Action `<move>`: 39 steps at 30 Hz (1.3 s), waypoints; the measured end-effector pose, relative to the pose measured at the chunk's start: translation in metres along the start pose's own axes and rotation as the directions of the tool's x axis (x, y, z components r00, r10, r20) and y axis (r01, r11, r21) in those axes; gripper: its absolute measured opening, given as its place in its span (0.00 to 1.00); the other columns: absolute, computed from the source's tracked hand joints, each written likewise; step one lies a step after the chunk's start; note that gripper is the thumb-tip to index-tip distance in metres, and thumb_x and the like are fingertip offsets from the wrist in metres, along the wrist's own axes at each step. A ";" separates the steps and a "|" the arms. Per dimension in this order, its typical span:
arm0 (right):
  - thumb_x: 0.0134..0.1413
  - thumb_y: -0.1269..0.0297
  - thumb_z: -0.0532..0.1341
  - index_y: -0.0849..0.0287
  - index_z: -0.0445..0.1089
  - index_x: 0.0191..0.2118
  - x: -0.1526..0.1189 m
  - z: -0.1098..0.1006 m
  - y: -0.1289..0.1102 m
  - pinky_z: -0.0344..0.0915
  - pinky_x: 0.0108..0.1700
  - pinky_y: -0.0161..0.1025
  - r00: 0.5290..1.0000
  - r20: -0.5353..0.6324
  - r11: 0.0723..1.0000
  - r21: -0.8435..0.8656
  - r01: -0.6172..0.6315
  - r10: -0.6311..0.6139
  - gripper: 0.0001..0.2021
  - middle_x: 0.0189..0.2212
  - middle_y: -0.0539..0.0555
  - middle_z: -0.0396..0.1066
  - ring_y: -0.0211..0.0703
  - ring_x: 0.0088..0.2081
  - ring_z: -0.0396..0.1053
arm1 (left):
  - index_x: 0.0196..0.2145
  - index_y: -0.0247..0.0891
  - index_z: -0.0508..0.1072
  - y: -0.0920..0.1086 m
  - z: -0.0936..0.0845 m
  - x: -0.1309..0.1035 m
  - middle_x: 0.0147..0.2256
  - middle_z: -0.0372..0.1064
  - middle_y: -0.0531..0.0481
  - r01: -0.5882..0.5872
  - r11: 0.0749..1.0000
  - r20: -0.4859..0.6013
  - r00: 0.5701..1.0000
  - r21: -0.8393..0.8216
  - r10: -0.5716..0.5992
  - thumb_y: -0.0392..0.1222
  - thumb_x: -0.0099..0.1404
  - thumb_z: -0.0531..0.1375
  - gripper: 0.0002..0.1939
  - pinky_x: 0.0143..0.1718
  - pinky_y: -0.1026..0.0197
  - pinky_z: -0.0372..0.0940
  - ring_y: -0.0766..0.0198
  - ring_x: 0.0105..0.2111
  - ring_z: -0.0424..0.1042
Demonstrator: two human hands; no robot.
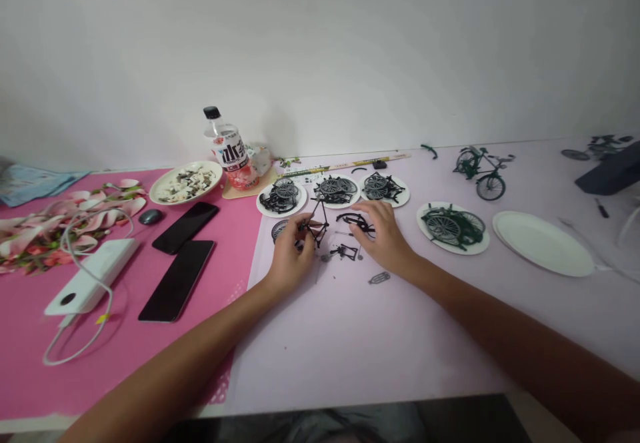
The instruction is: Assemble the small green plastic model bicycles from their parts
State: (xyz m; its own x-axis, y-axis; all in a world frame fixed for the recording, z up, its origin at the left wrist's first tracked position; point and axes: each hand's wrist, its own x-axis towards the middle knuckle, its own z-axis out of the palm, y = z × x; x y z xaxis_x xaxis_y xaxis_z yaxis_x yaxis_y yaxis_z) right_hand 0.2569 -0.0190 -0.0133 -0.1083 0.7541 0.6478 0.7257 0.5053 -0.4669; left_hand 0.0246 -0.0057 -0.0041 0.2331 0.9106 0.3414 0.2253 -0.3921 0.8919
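Observation:
My left hand (291,251) is closed around a small black model bicycle frame (320,231), which tilts up off the table. A spoked wheel (279,231) lies just beyond that hand, partly covered by it. My right hand (383,238) has its thumb and fingers curled around a black curved bicycle part (350,218), apparently a mudguard. Fingers hide some of it. Between the hands, a loose black bracket-like part (344,252) rests on the table. Closer to me lies a flat grey oval part (379,278).
White plates of dark bicycle parts (261,207) line the back, with another plate (453,251) to the right. Beyond it are stacked plates (545,246) and an assembled bicycle (483,168). Phones (177,282), a power bank (95,276) and a bottle (233,153) stand left.

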 end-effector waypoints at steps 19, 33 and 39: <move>0.68 0.65 0.62 0.52 0.79 0.47 0.003 -0.001 -0.001 0.71 0.50 0.57 0.991 -0.021 0.990 0.040 0.136 -0.135 0.08 0.39 0.57 0.75 0.55 0.47 0.69 | 0.61 0.39 0.67 0.007 -0.004 -0.004 0.46 0.78 0.42 -0.104 0.988 0.058 0.993 0.118 0.098 0.49 0.79 0.49 0.20 0.48 0.54 0.70 0.57 0.44 0.77; 0.69 0.64 0.64 0.53 0.77 0.52 0.002 -0.004 -0.011 0.72 0.47 0.50 0.975 -0.022 0.963 0.153 0.220 -0.220 0.10 0.38 0.56 0.74 0.50 0.44 0.71 | 0.46 0.40 0.76 0.011 -0.005 -0.001 0.42 0.79 0.44 -0.353 0.887 0.109 0.936 0.297 0.336 0.40 0.76 0.56 0.09 0.51 0.50 0.66 0.54 0.45 0.73; 0.67 0.65 0.66 0.53 0.78 0.49 0.002 -0.002 -0.008 0.73 0.46 0.49 0.973 -0.036 0.956 0.181 0.229 -0.226 0.07 0.37 0.55 0.75 0.50 0.42 0.71 | 0.47 0.41 0.76 0.006 -0.006 -0.002 0.45 0.79 0.45 -0.407 0.858 0.119 0.913 0.312 0.390 0.34 0.75 0.56 0.10 0.52 0.50 0.64 0.54 0.47 0.72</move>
State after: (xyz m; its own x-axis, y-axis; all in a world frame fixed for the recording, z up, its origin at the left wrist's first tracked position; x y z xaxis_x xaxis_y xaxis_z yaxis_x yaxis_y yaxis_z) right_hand 0.2521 -0.0227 -0.0068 -0.2455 0.6047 0.7577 0.5460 0.7320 -0.4074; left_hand 0.0198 -0.0094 0.0022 0.4132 0.6632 0.6241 0.3940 -0.7480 0.5341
